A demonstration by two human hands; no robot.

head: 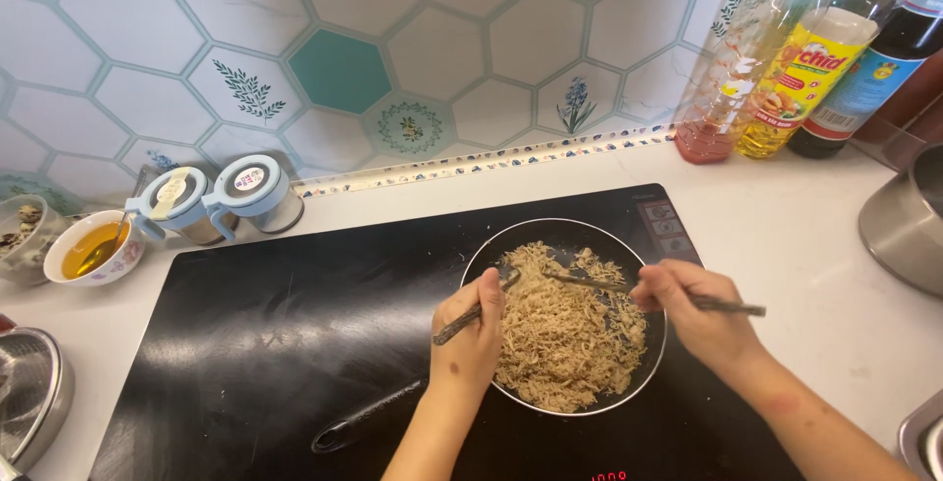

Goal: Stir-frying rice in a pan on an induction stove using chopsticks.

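Overhead, head view, single frame. Black induction cooktop (275,343) set in white counter (815,245). Dark frying pan (580,230) on cooktop's right half, long black handle (368,420) pointing toward lower left. Pan filled with pale shredded food (565,339), heaped across most of base. Left hand (470,339) over pan's left edge, fingers curled tight around fork (476,311), tines in the shreds. Right hand (693,309) over pan's right edge, fingers pinched around second fork (629,289), tip buried near the first. Three bottles (786,68) at back right by tiled wall (393,49). Two lidded seasoning jars (211,196) at back left; beside them, small bowl of amber liquid (93,248). Metal pot (904,221) at right edge, well apart from pan.
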